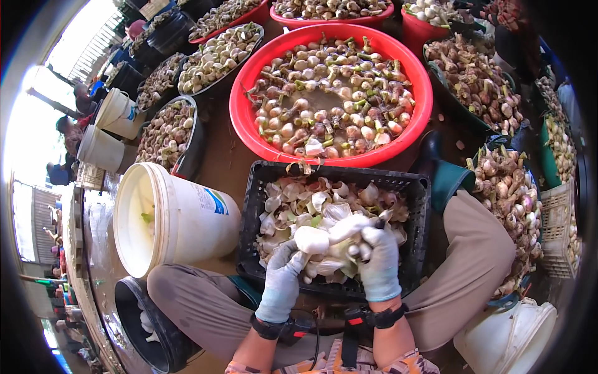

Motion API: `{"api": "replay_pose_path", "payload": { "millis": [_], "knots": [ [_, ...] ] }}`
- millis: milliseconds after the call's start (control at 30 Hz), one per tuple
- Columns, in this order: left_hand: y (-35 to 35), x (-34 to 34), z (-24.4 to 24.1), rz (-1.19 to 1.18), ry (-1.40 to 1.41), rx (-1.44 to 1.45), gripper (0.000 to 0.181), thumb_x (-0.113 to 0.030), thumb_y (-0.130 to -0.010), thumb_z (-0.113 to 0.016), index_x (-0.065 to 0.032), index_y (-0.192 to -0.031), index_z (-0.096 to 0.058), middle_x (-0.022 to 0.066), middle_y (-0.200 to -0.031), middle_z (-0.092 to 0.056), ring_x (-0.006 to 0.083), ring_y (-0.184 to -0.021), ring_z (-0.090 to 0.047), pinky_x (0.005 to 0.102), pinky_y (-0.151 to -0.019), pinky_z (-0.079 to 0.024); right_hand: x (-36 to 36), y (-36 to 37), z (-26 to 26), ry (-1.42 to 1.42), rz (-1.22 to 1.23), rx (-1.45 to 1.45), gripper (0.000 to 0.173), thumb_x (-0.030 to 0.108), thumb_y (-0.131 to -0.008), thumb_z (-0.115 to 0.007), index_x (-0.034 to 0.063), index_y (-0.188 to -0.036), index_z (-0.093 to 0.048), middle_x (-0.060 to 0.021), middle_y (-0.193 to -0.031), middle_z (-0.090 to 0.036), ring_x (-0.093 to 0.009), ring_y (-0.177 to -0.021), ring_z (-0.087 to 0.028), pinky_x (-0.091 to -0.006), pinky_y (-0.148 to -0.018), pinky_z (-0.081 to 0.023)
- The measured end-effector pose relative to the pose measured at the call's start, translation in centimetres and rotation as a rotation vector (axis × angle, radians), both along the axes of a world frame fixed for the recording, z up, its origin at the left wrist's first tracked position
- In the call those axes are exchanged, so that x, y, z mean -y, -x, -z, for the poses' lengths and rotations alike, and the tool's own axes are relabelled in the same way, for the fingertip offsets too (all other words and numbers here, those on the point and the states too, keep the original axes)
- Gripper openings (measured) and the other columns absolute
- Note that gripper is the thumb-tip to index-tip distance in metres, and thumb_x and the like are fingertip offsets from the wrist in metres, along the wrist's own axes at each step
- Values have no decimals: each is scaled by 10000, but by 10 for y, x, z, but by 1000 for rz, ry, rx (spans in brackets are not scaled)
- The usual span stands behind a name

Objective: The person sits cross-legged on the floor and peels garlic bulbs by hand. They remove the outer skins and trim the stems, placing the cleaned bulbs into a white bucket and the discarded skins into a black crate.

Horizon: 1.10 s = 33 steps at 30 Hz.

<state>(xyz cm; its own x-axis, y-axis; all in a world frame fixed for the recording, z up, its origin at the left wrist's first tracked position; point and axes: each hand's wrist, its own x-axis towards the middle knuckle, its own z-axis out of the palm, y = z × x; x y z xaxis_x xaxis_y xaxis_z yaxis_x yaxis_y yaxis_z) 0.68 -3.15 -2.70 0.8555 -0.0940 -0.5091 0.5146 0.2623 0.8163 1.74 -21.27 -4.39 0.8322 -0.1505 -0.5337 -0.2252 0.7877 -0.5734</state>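
Observation:
My left hand, in a pale work glove, holds a white, peeled-looking garlic bulb between thumb and fingers. My right hand, gloved too, is curled close beside the bulb on its right. A blurred white shape reaches from the right hand to the bulb; I cannot tell whether it is a finger or a stem. A small dark spot shows at the top of the right hand, too blurred to name. Beneath both hands, a black plastic crate holds loose garlic skins.
Beyond the crate, a red basin holds garlic bulbs in murky water. A white bucket lies tilted at left, above a black bucket with white pieces inside. Heaped garlic stands at right, near another white bucket. People sit far left.

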Motion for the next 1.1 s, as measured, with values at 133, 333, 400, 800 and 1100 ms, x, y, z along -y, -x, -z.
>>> {"api": "replay_pose_path", "payload": {
  "millis": [133,333,400,800,1100],
  "knots": [
    [3,-4,2,-2,297,54,418,-269,-934,-660,33,-1201,-552,83,-921,-649,106,-694,-568,223,-588,-445,36,-1,16,-149,195,116,66,115,-892,-564,84,-929,-609,35,-773,-576,-47,-525,-415,-233,-537,-438],
    [10,-35,18,-144,618,17,388,-219,-972,-587,53,-1244,-533,86,-898,-612,140,-711,-558,265,-602,-463,11,-2,39,1058,-379,-33,133,116,-889,-609,8,-968,-609,-45,-856,-637,-103,-735,-597,-272,-672,-505],
    [10,-36,17,-179,623,43,393,-266,-1001,-523,57,-1223,-552,61,-881,-577,149,-698,-531,272,-615,-451,-9,4,61,1197,-347,174,198,68,-869,-593,-8,-1052,-603,-61,-897,-655,-160,-773,-613,-325,-722,-516],
    [-53,-256,-91,-831,764,646,170,-108,-983,-463,21,-1018,-569,5,-716,-501,114,-582,-437,281,-529,-428,-21,11,31,1247,-482,231,187,132,-868,-621,-16,-980,-645,-163,-787,-666,-265,-715,-646,-383,-679,-509],
    [62,-407,-162,-1190,635,597,157,-147,-924,-499,-36,-969,-601,24,-723,-557,179,-578,-537,328,-508,-446,-11,7,46,870,-405,183,435,67,-898,-622,-34,-1312,-532,-152,-1181,-657,-212,-1039,-625,-344,-944,-482]
  ]
}}
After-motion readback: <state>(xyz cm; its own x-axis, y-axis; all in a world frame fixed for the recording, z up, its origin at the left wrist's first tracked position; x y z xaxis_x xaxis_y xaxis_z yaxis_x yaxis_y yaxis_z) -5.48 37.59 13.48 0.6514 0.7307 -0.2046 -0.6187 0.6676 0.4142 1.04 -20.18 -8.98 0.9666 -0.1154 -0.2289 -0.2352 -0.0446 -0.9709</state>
